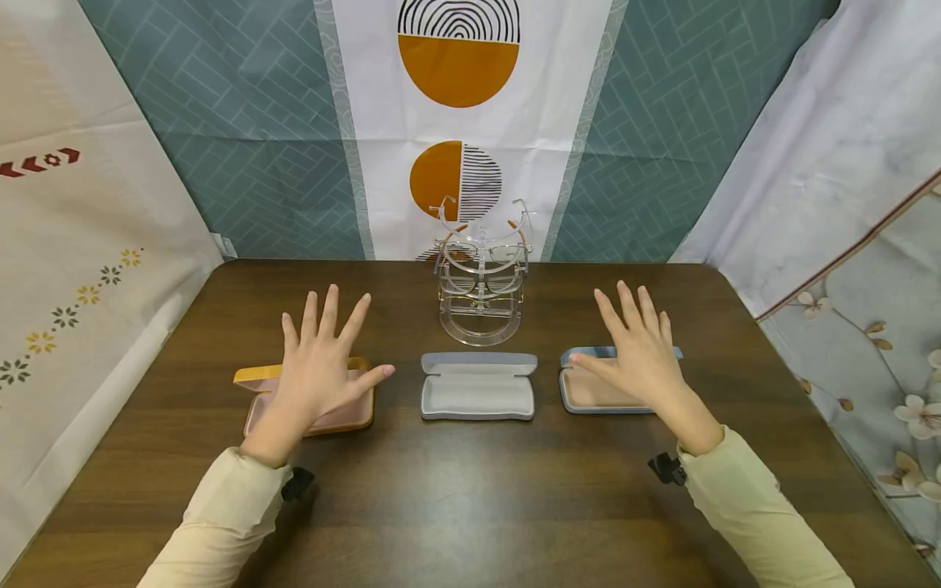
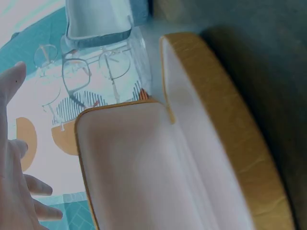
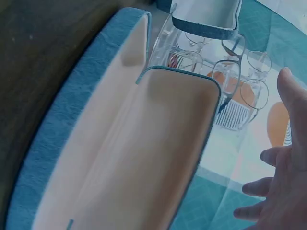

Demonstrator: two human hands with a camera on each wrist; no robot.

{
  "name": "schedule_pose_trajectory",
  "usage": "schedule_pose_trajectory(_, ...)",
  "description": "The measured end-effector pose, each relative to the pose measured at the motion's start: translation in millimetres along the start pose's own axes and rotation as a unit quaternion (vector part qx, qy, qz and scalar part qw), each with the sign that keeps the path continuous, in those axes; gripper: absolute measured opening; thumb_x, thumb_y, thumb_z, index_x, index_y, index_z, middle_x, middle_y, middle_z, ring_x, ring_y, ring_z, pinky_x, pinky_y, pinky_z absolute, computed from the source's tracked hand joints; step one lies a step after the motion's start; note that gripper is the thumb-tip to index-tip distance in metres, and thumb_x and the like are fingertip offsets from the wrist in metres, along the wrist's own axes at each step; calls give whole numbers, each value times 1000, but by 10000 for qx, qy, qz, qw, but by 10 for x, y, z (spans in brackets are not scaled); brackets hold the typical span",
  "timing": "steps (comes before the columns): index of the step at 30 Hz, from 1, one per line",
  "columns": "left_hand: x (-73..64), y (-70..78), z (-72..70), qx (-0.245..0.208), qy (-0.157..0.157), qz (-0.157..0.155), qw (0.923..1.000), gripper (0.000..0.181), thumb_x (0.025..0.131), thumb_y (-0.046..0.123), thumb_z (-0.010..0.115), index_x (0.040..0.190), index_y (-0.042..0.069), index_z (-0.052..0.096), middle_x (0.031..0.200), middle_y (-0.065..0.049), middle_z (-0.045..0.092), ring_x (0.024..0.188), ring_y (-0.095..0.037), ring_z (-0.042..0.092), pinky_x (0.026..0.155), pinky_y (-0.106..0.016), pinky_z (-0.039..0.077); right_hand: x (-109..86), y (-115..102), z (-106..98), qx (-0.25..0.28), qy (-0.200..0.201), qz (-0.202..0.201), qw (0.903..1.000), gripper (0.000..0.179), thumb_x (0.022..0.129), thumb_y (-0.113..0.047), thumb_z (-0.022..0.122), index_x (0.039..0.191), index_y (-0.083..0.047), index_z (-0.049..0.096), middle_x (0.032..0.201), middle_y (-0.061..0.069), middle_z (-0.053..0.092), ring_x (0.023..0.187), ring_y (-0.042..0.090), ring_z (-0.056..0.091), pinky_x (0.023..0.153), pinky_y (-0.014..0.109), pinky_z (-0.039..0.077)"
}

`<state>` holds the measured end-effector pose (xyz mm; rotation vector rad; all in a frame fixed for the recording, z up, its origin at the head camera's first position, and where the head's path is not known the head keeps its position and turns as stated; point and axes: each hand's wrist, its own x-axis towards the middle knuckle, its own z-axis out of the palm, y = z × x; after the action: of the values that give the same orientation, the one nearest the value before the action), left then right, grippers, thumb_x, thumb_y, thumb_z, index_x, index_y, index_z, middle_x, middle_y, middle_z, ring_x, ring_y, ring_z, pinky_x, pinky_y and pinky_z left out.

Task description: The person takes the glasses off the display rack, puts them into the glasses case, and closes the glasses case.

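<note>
My left hand [image 1: 318, 365] is spread with straight fingers over an orange glasses case [image 1: 360, 418], hiding part of it. That case stands open, its pale lining [image 2: 139, 163] showing in the left wrist view. On the other side my right hand [image 1: 641, 357] is likewise spread, above a blue glasses case [image 1: 588, 394] with a beige inside. Between the hands a grey glasses case [image 1: 478, 396] lies open with nothing in it. Behind it, a clear display stand [image 1: 481, 336] carries several pairs of glasses [image 1: 506, 253], one above another. Neither hand holds anything.
All of this is on a dark brown wooden table [image 1: 470, 498]. A patterned cloth [image 1: 279, 139] hangs behind its far edge, and light cloths hang at the left [image 1: 95, 245] and right [image 1: 831, 163]. Small black wrist cameras are strapped at both cuffs.
</note>
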<state>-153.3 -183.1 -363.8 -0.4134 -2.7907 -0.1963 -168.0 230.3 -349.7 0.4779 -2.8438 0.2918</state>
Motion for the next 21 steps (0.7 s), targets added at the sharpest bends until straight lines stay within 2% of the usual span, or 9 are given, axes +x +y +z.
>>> schedule_pose_trajectory(7, 82, -6, -65, -158, 111, 32, 9998, 95, 75, 67, 54, 147, 27, 7, 149, -21, 4, 134, -42, 0, 97, -68, 4, 66, -40, -99, 44, 101, -22, 9999, 93, 77, -61, 58, 147, -17, 16, 150, 17, 9, 136, 38, 1, 98, 67, 11)
schedule_pose_trajectory(15, 202, -12, -133, -364, 284, 92, 9989, 91, 77, 64, 54, 147, 24, 12, 149, -20, 9, 136, -38, 2, 99, -66, 6, 186, -112, -256, 277, -128, 15, 9995, 85, 83, -57, 54, 146, -12, 20, 148, 21, 12, 134, 42, 7, 98, 66, 14)
schedule_pose_trajectory(21, 331, 33, -205, -843, 270, 99, 9960, 89, 79, 63, 53, 147, 24, 11, 148, -19, 14, 135, -38, 8, 100, -64, 8, 284, -165, -357, 393, -112, -65, 9991, 80, 86, -52, 53, 145, -8, 21, 146, 25, 15, 132, 46, 12, 96, 67, 17)
